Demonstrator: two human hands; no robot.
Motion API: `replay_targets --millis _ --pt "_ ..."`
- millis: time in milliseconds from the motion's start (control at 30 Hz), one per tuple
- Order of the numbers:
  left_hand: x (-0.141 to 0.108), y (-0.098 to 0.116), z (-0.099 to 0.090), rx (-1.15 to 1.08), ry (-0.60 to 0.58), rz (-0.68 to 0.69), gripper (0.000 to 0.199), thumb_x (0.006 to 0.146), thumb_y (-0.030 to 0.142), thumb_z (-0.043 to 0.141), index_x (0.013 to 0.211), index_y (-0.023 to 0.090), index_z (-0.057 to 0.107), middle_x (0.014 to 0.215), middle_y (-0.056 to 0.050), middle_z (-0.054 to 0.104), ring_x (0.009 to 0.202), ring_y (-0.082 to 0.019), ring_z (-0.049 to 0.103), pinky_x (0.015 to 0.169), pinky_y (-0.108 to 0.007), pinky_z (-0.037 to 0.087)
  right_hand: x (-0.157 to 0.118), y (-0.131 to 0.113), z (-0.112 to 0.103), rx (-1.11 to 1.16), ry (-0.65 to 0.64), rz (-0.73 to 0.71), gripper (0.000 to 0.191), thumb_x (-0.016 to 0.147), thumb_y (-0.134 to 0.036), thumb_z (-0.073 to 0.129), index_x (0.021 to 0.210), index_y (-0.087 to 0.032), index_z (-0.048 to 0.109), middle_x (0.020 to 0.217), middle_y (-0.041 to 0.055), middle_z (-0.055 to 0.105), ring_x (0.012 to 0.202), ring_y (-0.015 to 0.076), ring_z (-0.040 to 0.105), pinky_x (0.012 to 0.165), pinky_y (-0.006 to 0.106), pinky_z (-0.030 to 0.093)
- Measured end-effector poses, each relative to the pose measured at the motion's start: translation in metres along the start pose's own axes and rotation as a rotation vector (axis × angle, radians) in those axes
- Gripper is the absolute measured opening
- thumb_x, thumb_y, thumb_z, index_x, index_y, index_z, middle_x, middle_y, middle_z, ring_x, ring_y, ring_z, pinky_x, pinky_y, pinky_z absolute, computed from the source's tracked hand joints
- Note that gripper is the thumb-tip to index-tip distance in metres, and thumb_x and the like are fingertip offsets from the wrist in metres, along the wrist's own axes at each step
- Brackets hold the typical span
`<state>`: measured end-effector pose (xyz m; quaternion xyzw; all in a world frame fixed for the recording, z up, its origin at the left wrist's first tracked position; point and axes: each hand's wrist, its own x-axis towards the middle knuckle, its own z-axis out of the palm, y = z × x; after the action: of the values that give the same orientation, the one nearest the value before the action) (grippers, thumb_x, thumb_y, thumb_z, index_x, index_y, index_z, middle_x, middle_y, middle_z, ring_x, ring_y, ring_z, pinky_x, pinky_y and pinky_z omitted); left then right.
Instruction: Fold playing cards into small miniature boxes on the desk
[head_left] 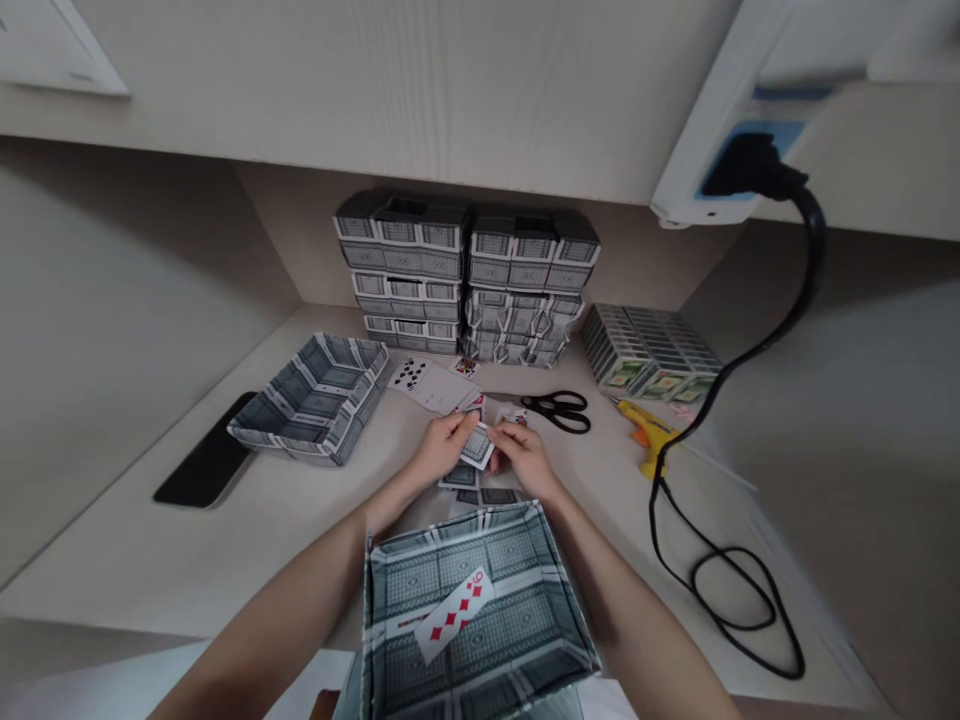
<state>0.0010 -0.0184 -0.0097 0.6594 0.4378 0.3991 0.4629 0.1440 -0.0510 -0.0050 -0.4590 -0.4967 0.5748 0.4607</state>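
Between my two hands is a playing card [478, 445], its grey patterned back facing up. My left hand [441, 447] pinches its left side. The fingers of my right hand [523, 456] close on its right edge. Other playing cards [460, 477] lie on the table just under and in front of my hands. Close to my body, between my forearms, stands an open box made of playing cards [480, 560]. Inside that box lies a loose cut piece of a diamond card [454, 612].
Stacked card-made boxes [409, 260] stand at the back wall. Another card tray [300, 385] and a black phone [210, 455] are left. Black-handled scissors [559, 408], a yellow glue gun [648, 435], its looping black cord [739, 625] and packed card decks [649, 350] are right.
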Motion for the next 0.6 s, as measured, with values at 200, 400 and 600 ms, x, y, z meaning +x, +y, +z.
replay_targets --millis 200,400,600 --pt "-0.0009 0.0005 -0.0008 -0.103 -0.095 -0.022 0.042 0.081 0.048 0.038 0.063 0.013 0.050 0.053 0.001 0.053 0.050 -0.010 0.047 0.049 -0.022 0.039 0.0001 -0.0023 -0.0023 0.047 0.004 0.023 0.029 0.071 -0.046 0.057 0.057 -0.021 0.054 0.038 -0.0036 0.051 0.035 0.0137 0.048 0.038 0.026 0.035" --pt "-0.0036 0.0040 -0.0046 0.055 -0.049 0.050 0.037 0.081 0.042 0.039 0.060 0.014 0.048 0.052 0.002 0.050 0.051 -0.010 0.044 0.049 -0.021 0.037 0.0004 -0.0054 -0.0010 0.050 -0.022 0.022 0.031 0.070 -0.046 0.058 0.053 -0.021 0.053 0.036 -0.0043 0.050 0.033 0.0119 0.046 0.038 0.025 0.035" --pt "-0.0079 0.0076 -0.0015 0.042 -0.031 -0.008 0.034 0.080 0.039 0.039 0.057 0.015 0.043 0.049 0.004 0.043 0.047 -0.008 0.039 0.045 -0.020 0.033 0.0001 -0.0079 -0.0021 -0.001 -0.064 0.030 0.035 0.070 -0.049 0.057 0.052 -0.020 0.052 0.036 -0.0043 0.051 0.034 0.0115 0.047 0.037 0.023 0.033"
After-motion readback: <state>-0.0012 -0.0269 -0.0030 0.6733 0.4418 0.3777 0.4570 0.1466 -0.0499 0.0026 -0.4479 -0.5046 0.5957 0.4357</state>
